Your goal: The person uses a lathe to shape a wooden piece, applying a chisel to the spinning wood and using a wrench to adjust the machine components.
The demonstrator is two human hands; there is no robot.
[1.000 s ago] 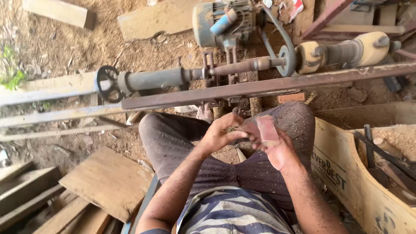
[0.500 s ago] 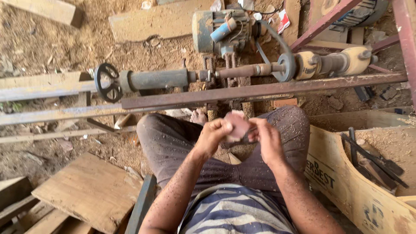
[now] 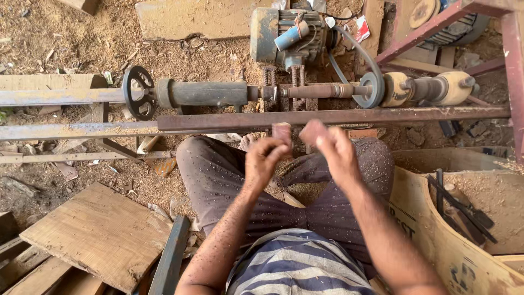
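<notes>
left hand pinches a small reddish wood block, its long axis upright; right hand grips a second reddish piece, blurred, orientation unclear; both just before the rusty lathe rail, above the lap

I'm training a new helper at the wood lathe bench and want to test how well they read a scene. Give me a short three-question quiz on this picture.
1. True or false: the left hand and the right hand each hold a small reddish wooden piece, one in the left and one in the right.
2. Where is the black handwheel? A) at the left end of the lathe shaft B) inside the cardboard box C) on the wooden board
3. Fill in: the long dark tools lie in the ____ on the person's right.

Key: 1 true; 2 A; 3 cardboard box
</notes>
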